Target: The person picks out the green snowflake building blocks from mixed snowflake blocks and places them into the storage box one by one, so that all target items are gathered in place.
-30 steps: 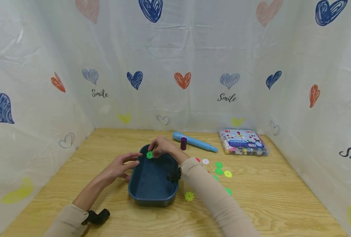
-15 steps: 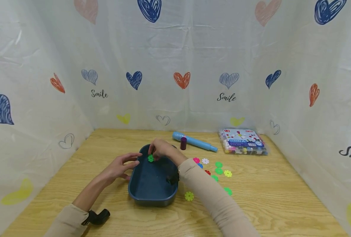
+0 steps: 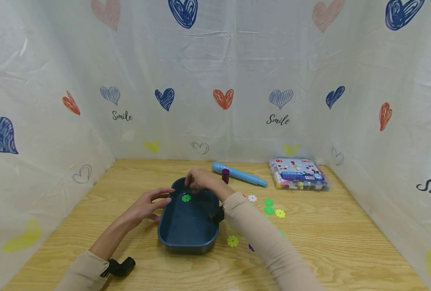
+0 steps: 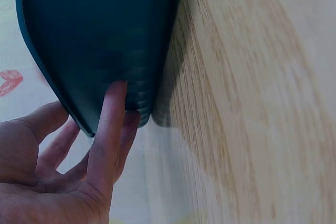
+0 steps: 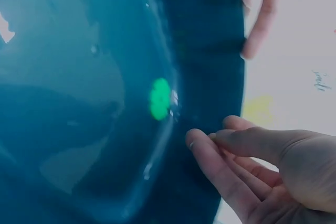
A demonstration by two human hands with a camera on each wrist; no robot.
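A deep dark-blue plastic tub (image 3: 188, 245) stands on the wooden table. Inside it, near the far end, lies a green flower-shaped plastic disc (image 3: 186, 197), blurred in the right wrist view. My right hand (image 3: 202, 180) hovers over the tub's far right rim, thumb and fingertips close together with nothing between them; the disc (image 5: 160, 99) is apart from the fingertips. My left hand (image 3: 144, 205) touches the tub's left side. In the left wrist view, fairly straight fingers (image 4: 107, 129) rest against the tub's outer wall, and other fingertips reach its rim.
Right of the tub lie several flower discs, among them a yellow one (image 3: 232, 241), a white one (image 3: 252, 198) and a green one (image 3: 269, 202); my right sleeve hides some. Behind are a purple cylinder (image 3: 225, 176), a light-blue tube (image 3: 242, 175) and a clear box of colored pieces (image 3: 299, 174).
My right hand has let go of the green disc and drawn back slightly up and right. The disc has slid a little toward the near side inside the tub. My left hand stays put.
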